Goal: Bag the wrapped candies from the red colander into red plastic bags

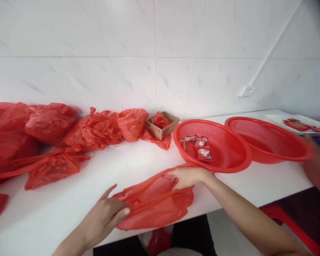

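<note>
A thin red plastic bag (157,209) lies spread near the front edge of the white table, its mouth partly open. My left hand (106,215) grips its left end between thumb and fingers, with the index finger sticking up. At the bag's upper right edge, my right hand (188,177) has its fingers curled on the film at the mouth; the fingertips are partly hidden by the plastic. Just beyond that hand stands a red perforated basket (229,156) holding several small wrapped packets (203,153) with red and white printing.
Several filled red bags (93,129) line the wall at left. A small cardboard box (164,129) holds a crumpled red bag. At right are a second red basket (269,142), a white tray (274,119) with red packets, and another person's arm (317,170).
</note>
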`<state>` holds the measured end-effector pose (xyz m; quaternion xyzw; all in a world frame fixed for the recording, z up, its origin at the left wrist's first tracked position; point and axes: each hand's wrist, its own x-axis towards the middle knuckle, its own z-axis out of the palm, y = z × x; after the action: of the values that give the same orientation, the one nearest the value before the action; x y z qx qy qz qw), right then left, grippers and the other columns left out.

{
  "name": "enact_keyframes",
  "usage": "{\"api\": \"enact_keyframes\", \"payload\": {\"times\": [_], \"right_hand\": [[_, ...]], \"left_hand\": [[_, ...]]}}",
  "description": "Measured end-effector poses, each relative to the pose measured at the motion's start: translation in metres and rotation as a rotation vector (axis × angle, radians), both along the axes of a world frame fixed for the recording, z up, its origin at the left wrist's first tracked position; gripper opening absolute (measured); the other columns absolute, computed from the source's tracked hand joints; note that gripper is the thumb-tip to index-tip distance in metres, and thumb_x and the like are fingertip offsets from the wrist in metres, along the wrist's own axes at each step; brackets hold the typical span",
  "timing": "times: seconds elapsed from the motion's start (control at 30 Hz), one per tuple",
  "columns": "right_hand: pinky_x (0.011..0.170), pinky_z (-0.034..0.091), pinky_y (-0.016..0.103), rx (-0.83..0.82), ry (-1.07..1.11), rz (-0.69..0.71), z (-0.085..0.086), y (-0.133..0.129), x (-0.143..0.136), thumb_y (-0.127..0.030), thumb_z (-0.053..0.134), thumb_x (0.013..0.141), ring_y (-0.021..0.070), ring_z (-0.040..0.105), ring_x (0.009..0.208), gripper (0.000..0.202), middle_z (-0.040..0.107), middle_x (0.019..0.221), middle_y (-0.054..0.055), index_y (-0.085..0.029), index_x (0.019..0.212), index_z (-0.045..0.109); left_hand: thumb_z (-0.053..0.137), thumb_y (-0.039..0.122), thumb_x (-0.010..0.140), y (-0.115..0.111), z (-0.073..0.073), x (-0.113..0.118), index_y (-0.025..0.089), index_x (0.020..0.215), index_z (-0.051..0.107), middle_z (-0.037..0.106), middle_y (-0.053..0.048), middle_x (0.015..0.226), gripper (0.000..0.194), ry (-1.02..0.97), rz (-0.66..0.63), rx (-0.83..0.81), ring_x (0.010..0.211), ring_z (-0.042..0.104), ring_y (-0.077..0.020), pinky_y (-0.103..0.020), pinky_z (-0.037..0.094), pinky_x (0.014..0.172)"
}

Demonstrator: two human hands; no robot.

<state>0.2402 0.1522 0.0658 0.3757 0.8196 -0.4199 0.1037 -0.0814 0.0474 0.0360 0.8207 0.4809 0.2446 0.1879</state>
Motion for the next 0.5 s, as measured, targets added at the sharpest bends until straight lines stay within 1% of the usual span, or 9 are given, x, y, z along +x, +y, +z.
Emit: {"api": "enact_keyframes", "payload": {"times": [0.1, 0.17, 0.2, 0.27, 0.3, 0.37, 0.4, 0.47, 0.5], "right_hand": [[0.061, 0.05, 0.024, -0.088, 0.003, 0.035, -0.013, 0.003, -0.004, -0.031, 0.073, 0.067, 0.0215, 0.067, 0.094, 0.089, 0.068, 0.116, 0.003, -0.033, 0.148, 0.034], [0.068, 0.052, 0.027, -0.103, 0.016, 0.054, -0.014, -0.003, -0.009, -0.032, 0.075, 0.068, 0.0224, 0.066, 0.098, 0.094, 0.067, 0.119, 0.006, -0.032, 0.15, 0.03], [0.076, 0.053, 0.029, -0.109, 0.065, 0.063, -0.009, -0.008, -0.011, -0.032, 0.075, 0.069, 0.0225, 0.065, 0.102, 0.091, 0.065, 0.122, 0.007, -0.03, 0.15, 0.032], [0.093, 0.048, 0.031, -0.14, 0.283, 0.095, 0.012, -0.021, -0.009, -0.032, 0.072, 0.075, 0.0217, 0.06, 0.115, 0.077, 0.06, 0.131, 0.009, -0.028, 0.145, 0.041], [0.099, 0.045, 0.032, -0.162, 0.431, 0.11, 0.027, -0.025, -0.005, -0.032, 0.07, 0.079, 0.0207, 0.057, 0.12, 0.067, 0.058, 0.134, 0.009, -0.027, 0.142, 0.047], [0.102, 0.044, 0.033, -0.157, 0.681, 0.079, 0.058, -0.026, 0.009, -0.033, 0.065, 0.086, 0.0193, 0.056, 0.121, 0.05, 0.058, 0.134, 0.009, -0.025, 0.134, 0.055], [0.101, 0.045, 0.034, -0.102, 0.727, 0.008, 0.071, -0.02, 0.02, -0.034, 0.062, 0.088, 0.019, 0.058, 0.119, 0.044, 0.061, 0.129, 0.009, -0.023, 0.13, 0.057], [0.096, 0.048, 0.035, 0.144, 0.617, -0.227, 0.084, 0.004, 0.046, -0.04, 0.059, 0.089, 0.02, 0.058, 0.117, 0.041, 0.062, 0.127, 0.009, -0.023, 0.127, 0.057], [0.097, 0.047, 0.035, 0.299, 0.454, -0.329, 0.083, 0.02, 0.061, -0.043, 0.057, 0.09, 0.0209, 0.057, 0.119, 0.043, 0.061, 0.128, 0.008, -0.024, 0.128, 0.056]], "left_hand": [[0.058, 0.04, 0.085, 0.0, -0.014, -0.003, 0.027, 0.061, 0.068, 0.068, 0.003, 0.055, 0.029, 0.011, 0.057, 0.067, 0.051, 0.065, -0.016, -0.037, 0.04, 0.107], [0.055, 0.037, 0.088, 0.001, -0.023, 0.002, 0.027, 0.08, 0.074, 0.075, 0.001, 0.073, 0.023, 0.123, 0.072, 0.068, 0.064, 0.071, -0.0178, -0.041, 0.038, 0.109], [0.054, 0.036, 0.089, 0.0, -0.027, 0.006, 0.028, 0.094, 0.074, 0.077, -0.001, 0.083, 0.023, 0.177, 0.088, 0.077, 0.073, 0.072, -0.0193, -0.045, 0.037, 0.109], [0.051, 0.033, 0.091, -0.002, -0.031, 0.013, 0.03, 0.116, 0.069, 0.076, -0.003, 0.093, 0.03, 0.249, 0.116, 0.105, 0.083, 0.072, -0.021, -0.052, 0.037, 0.107], [0.05, 0.032, 0.091, -0.003, -0.031, 0.015, 0.03, 0.12, 0.066, 0.075, -0.002, 0.092, 0.033, 0.264, 0.129, 0.125, 0.083, 0.071, -0.0207, -0.054, 0.038, 0.106], [0.049, 0.031, 0.092, -0.008, -0.029, 0.02, 0.029, 0.119, 0.066, 0.072, -0.001, 0.084, 0.032, 0.259, 0.148, 0.176, 0.077, 0.07, -0.0186, -0.054, 0.038, 0.106], [0.049, 0.03, 0.093, -0.01, -0.027, 0.021, 0.029, 0.118, 0.067, 0.071, 0.0, 0.082, 0.031, 0.24, 0.161, 0.209, 0.076, 0.069, -0.0177, -0.054, 0.039, 0.106], [0.051, 0.029, 0.092, -0.016, -0.023, 0.023, 0.029, 0.117, 0.066, 0.07, 0.0, 0.084, 0.029, 0.183, 0.191, 0.281, 0.078, 0.068, -0.0174, -0.054, 0.038, 0.107], [0.052, 0.028, 0.092, -0.019, -0.021, 0.024, 0.03, 0.116, 0.065, 0.069, 0.0, 0.087, 0.028, 0.147, 0.206, 0.316, 0.081, 0.068, -0.0176, -0.054, 0.037, 0.107]]}}
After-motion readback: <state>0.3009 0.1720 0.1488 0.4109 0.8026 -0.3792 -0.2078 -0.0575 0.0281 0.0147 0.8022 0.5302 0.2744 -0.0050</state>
